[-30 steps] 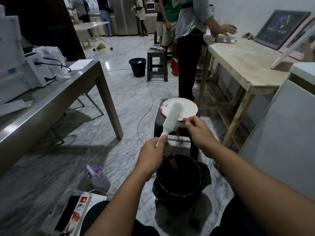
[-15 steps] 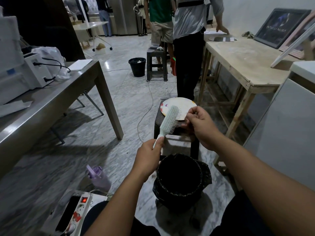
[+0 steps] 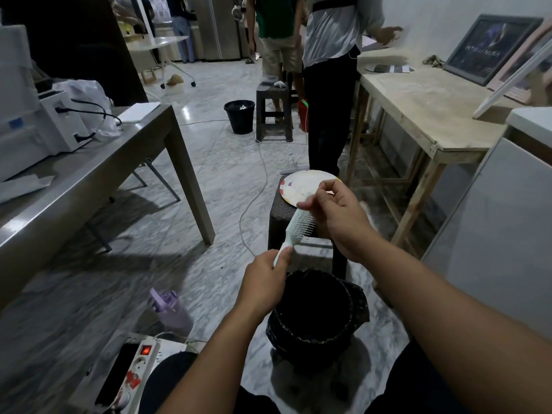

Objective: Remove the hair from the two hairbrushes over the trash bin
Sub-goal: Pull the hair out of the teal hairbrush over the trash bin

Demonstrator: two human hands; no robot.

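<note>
1. Low in the head view, left hand (image 3: pixel 264 280) grips the handle end of a pale green hairbrush (image 3: pixel 295 231), thumb lying along the handle.
2. Brush angles up and away from that hand, bristles facing right, held above and just behind the trash bin (image 3: pixel 316 312).
3. Right hand (image 3: pixel 336 212) sits at the brush head, fingers curled, fingertips pinching in among the bristles near the tip. Hair itself too fine to make out.
4. Hands apart, joined only by the brush.
5. Bin is black, lined with a black bag, on the marble floor between the person's knees.
6. Behind the brush: dark stool (image 3: pixel 279 215) carrying a round plate (image 3: pixel 298 186) with colored smudges.
7. Second hairbrush not seen.
8. Floor at left: lilac bottle (image 3: pixel 171 309), white power strip (image 3: pixel 140 363) with its red switch lit.
</note>
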